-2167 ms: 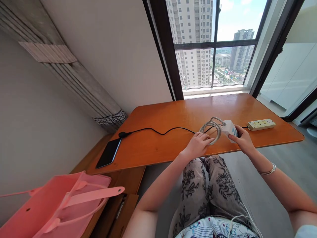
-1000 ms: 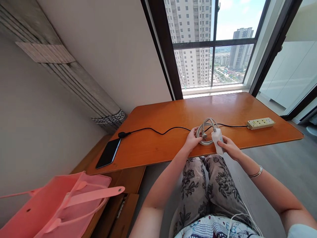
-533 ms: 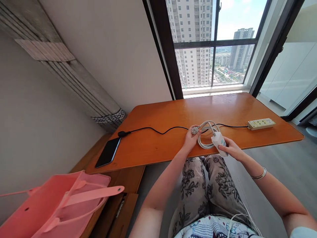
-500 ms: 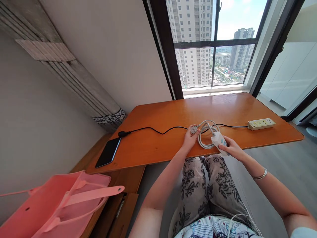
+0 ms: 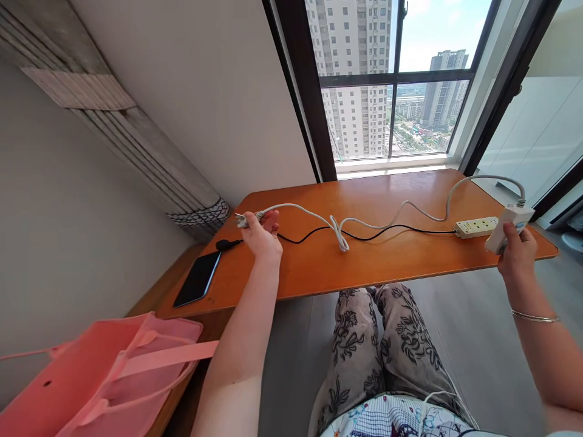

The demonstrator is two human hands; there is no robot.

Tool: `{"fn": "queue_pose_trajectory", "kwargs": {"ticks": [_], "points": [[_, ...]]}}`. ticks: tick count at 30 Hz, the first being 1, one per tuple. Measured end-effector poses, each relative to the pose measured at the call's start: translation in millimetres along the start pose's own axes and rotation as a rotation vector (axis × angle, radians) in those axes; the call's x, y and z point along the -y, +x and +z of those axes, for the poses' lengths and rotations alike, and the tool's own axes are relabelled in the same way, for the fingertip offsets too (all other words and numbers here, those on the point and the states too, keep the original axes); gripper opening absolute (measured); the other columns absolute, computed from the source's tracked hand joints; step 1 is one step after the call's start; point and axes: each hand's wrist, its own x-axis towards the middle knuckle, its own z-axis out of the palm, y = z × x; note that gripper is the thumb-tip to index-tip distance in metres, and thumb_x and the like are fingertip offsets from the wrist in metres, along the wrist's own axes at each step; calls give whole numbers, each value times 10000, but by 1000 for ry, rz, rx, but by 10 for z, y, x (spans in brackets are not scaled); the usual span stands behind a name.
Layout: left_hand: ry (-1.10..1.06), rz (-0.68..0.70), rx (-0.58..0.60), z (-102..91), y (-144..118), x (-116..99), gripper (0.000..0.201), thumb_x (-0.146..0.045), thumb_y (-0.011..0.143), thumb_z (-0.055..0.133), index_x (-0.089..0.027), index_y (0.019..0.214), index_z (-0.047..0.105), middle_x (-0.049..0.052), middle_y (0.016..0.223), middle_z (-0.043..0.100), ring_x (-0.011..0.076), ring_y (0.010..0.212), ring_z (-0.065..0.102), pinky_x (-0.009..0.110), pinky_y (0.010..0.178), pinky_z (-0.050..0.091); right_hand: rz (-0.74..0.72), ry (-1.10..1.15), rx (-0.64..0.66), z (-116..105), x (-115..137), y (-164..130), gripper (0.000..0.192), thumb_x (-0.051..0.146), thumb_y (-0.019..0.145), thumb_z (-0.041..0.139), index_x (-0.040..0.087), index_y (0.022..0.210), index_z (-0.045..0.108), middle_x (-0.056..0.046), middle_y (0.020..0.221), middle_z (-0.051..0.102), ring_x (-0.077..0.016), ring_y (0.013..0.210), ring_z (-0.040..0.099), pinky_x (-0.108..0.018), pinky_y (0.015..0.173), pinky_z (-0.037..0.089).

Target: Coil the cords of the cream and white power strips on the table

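Note:
My left hand (image 5: pixel 262 233) grips the plug end of a grey-white cable (image 5: pixel 364 220) over the left part of the orange table (image 5: pixel 392 261). My right hand (image 5: pixel 514 254) holds the white adapter block (image 5: pixel 507 226) at the cable's other end, out past the table's right edge. The cable stretches between my hands across the table, with a small kink left in its middle. It crosses over a thin black cable (image 5: pixel 392 229).
A cream power strip (image 5: pixel 476 226) lies at the table's right end, the black cable running from it to a black plug (image 5: pixel 223 245). A dark phone (image 5: pixel 197 278) lies on the left corner. A pink bag (image 5: pixel 104 376) sits lower left. The window is behind.
The coiled grey-white cable has been pulled out straight: my left hand carried the plug far left, my right hand carried the adapter block far right and up.

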Motion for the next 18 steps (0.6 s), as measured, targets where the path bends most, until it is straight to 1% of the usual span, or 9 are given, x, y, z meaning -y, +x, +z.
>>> {"fn": "queue_pose_trajectory", "kwargs": {"ticks": [2,4,5,7,10,12,14,16,18], "points": [[-27,-19,-161,-109,238,-196,260,-445,1054,363,-218,940,424,-55,763,628,80,798,702,145,554,376,-95,35,-231,-165,12,269,364,465,589,814,237,670,542,-51,742,568,-173,650,481,-378,568,380],[-6,12,-286,-227,460,-357,320,-469,1064,290,-213,909,404,-41,807,609,81,914,695,135,568,379,-208,79,-365,-347,-2,502,334,422,607,807,242,661,532,-55,766,565,-182,697,506,-402,635,406],[-1,42,-349,-283,560,-418,343,-482,1061,278,-212,884,392,-32,832,600,84,968,687,133,581,387,-224,87,-447,-439,-18,595,346,396,584,820,249,656,515,-60,780,576,-192,725,531,-410,665,422],[45,107,-419,-378,725,-499,320,-499,1020,415,-219,865,392,-17,880,579,118,1087,657,149,635,425,-214,32,-498,-600,-61,718,386,424,556,821,254,664,492,-65,823,602,-220,778,579,-432,710,447],[239,123,-363,-459,869,-514,246,-407,931,607,-231,894,439,0,924,543,163,1238,575,178,726,463,-268,-48,-406,-739,-120,750,480,494,443,814,238,712,508,-40,860,612,-248,840,608,-481,828,476],[299,77,-284,-472,898,-456,194,-323,926,603,-221,897,440,3,913,520,156,1223,571,177,734,462,-272,-73,-322,-748,-136,701,530,502,368,803,229,717,513,-17,825,599,-236,813,594,-493,859,485],[291,10,-201,-457,889,-353,136,-206,942,530,-199,865,417,-6,877,509,119,1089,623,166,716,456,-252,-99,-249,-704,-130,629,528,498,348,789,228,699,503,-2,780,584,-209,758,565,-475,832,497],[272,-52,-109,-418,854,-212,138,-88,915,472,-183,841,406,-17,848,517,85,916,660,170,705,464,-251,-135,-182,-627,-111,552,501,499,372,771,224,693,503,8,748,569,-186,717,541,-441,788,501],[267,-97,-19,-353,795,-45,152,-38,862,491,-179,879,436,-18,861,541,84,818,672,199,709,489,-257,-163,-112,-531,-82,471,476,496,402,757,217,712,528,15,732,562,-173,694,529,-409,746,495]]}}
